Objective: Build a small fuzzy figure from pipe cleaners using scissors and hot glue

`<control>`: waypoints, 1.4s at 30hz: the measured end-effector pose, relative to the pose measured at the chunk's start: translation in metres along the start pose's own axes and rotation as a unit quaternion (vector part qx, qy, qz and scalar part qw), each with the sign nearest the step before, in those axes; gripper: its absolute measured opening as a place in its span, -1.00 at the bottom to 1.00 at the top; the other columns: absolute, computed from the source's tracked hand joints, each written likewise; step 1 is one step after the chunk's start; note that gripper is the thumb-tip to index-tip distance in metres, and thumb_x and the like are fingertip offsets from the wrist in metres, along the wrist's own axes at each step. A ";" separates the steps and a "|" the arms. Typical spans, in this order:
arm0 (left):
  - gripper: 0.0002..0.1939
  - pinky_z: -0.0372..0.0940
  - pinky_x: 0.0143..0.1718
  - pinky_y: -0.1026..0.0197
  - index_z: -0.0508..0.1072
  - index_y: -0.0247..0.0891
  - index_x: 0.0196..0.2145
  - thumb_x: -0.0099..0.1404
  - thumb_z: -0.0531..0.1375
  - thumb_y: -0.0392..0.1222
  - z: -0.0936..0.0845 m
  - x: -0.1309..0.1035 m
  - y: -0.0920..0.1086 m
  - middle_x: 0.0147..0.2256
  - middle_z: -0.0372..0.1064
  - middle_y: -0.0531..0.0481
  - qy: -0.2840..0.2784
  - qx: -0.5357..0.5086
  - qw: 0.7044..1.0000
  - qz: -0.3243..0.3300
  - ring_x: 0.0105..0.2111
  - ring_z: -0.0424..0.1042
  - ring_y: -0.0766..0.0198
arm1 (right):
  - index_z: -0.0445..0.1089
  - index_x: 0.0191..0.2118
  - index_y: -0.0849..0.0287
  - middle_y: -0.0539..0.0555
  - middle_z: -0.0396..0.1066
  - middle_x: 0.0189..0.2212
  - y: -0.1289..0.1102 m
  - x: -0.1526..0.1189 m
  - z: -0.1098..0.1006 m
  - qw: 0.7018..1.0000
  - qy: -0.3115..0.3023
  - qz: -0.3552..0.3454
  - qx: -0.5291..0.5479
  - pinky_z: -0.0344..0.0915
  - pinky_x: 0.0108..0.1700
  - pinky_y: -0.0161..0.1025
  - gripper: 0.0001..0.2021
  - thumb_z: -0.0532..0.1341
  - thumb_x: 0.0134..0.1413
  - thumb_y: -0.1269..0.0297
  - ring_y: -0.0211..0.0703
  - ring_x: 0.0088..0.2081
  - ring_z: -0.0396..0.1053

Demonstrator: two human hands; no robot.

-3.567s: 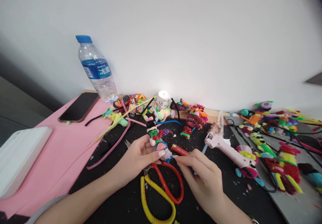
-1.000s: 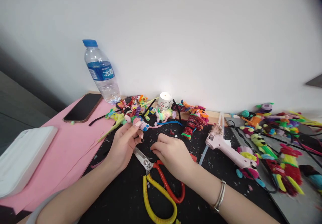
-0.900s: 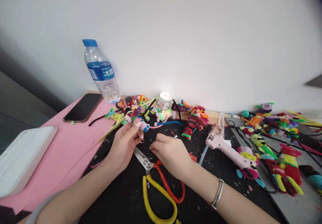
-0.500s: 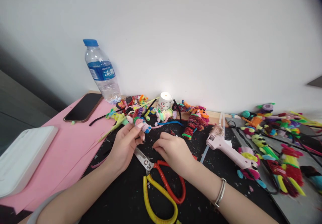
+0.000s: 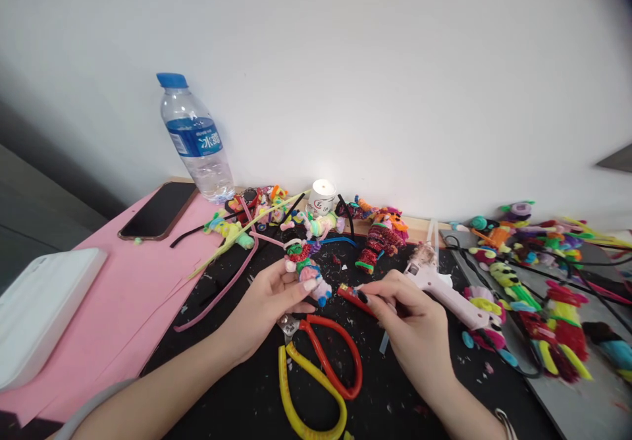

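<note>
Between the thumb and fingers of my left hand (image 5: 264, 305) is a small pipe-cleaner doll (image 5: 309, 270) with pink, green, red and blue parts. My right hand (image 5: 417, 325) grips a red lighter (image 5: 356, 299), its metal end pointing left at the doll's blue-tipped end, with a small gap between them. I see no flame. Under my hands lie scissors (image 5: 284, 387) with one yellow and one red handle; my left hand covers most of their blades. A pink pipe cleaner (image 5: 224, 295) curves across the mat to the left.
A pale pink glue gun (image 5: 447, 298) rests right of my right hand. Pipe-cleaner dolls (image 5: 565, 321) crowd the right side. Along the wall stand a white paper cup (image 5: 322, 196) and a water bottle (image 5: 197, 137). A phone (image 5: 158, 213) and white box-like object (image 5: 49, 315) lie on pink paper (image 5: 133, 282).
My right hand has moved right and now holds the red lighter. The doll has come down and nearer, turned more upright. The pink pipe cleaner is more exposed.
</note>
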State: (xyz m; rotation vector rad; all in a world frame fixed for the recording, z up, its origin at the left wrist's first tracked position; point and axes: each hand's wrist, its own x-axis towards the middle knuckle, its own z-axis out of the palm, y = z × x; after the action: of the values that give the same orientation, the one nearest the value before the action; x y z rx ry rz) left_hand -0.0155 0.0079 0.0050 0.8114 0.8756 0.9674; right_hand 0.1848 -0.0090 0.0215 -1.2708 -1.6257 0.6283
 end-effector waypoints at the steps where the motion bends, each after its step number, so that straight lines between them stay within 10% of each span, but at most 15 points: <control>1: -0.83 0.39 -0.33 0.30 0.38 -0.26 -0.34 0.15 0.28 -0.17 0.001 -0.001 0.000 -0.36 0.40 0.02 -0.008 0.009 1.000 -0.003 -0.34 0.42 0.33 | 0.49 -0.40 0.14 -0.09 0.14 -0.60 -0.001 -0.003 0.000 1.000 0.000 -0.011 -0.003 0.09 -0.52 -0.36 -0.86 0.21 0.03 0.50 -0.31 -0.55 0.15; 42: -0.77 0.38 -0.37 0.28 0.42 -0.27 -0.28 0.09 0.31 -0.20 0.007 -0.001 0.004 -0.31 0.43 -0.04 -0.024 0.051 0.998 -0.017 -0.33 0.43 0.24 | 0.44 -0.37 0.18 -0.01 0.32 -0.53 -0.006 -0.014 0.011 0.993 -0.031 -0.097 -0.065 0.24 -0.49 -0.35 -0.88 0.21 0.03 0.53 -0.28 -0.52 0.26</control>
State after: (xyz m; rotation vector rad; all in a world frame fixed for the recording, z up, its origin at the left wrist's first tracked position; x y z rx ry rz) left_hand -0.0105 0.0074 0.0113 0.9006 0.9008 0.8754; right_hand 0.1728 -0.0225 0.0167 -1.1770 -1.8400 0.4529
